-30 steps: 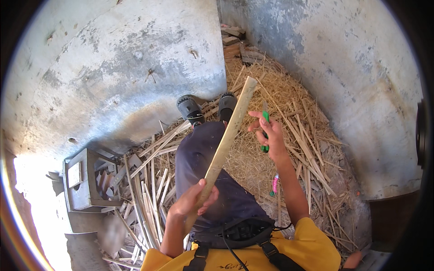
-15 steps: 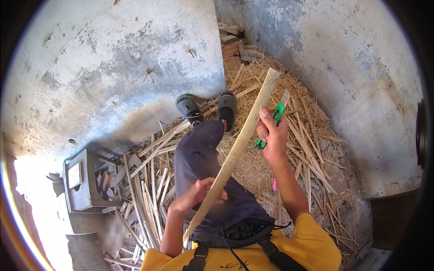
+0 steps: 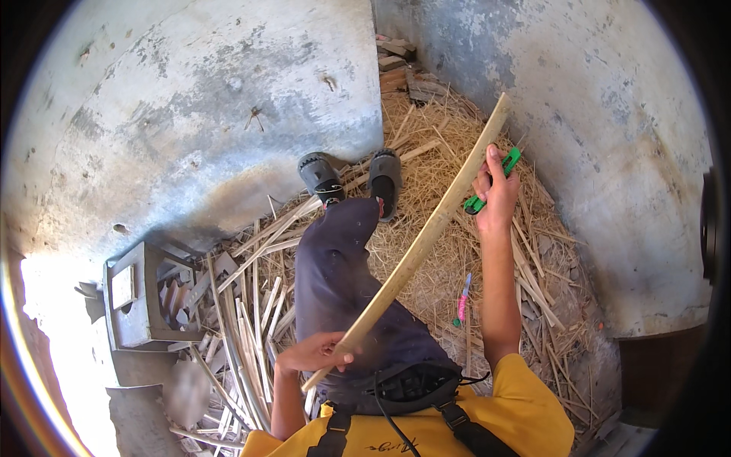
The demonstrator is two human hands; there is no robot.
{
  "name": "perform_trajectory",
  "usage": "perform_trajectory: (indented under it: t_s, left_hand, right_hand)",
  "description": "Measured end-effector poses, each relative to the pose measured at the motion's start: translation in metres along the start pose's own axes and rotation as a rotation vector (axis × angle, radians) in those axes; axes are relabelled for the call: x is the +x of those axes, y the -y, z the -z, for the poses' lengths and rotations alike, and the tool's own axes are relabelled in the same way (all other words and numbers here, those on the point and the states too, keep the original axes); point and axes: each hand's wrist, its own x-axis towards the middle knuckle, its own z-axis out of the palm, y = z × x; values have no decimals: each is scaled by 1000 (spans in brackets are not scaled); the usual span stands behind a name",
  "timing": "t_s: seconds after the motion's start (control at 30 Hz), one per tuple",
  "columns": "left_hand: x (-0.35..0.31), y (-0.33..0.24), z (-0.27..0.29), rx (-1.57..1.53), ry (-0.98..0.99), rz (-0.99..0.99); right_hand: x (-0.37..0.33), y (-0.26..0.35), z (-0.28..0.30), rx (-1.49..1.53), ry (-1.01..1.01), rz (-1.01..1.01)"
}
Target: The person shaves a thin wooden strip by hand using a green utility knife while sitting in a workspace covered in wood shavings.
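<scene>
Above dark trousers (image 3: 335, 263), holding a long pale strip (image 3: 412, 263) slantwise, gripping low with the left hand (image 3: 314, 353), high with the right hand (image 3: 499, 196). Also clasping a green cutter (image 3: 512, 161) in the right (blade (image 3: 521, 140) seemingly bared), best keeping that edge turned away from skin.

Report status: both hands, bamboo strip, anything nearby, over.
Left hand at near end of bamboo strip. Right hand toward far end, gripping green utility knife. Pink-handled knife lies nearby, apart from strip.
</scene>
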Motion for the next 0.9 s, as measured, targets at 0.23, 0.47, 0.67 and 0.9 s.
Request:
perform_trajectory:
  t_s: [0.23,0.47,0.67,0.9]
  left_hand:
    - [5,-23,-7,26,-379,-185]
    - [26,-53,-27,296,-657,-357]
    - [31,-83,-43,269,-684,-392]
    - [37,-100,-51,406,-779,-489]
  right_hand:
    - [9,8,19,-144,86,-7]
    - [-47,-21,24,-251,245,-204]
    - [-83,-20,11,-42,279,-211]
    - [-65,-7,3,-102,253,-65]
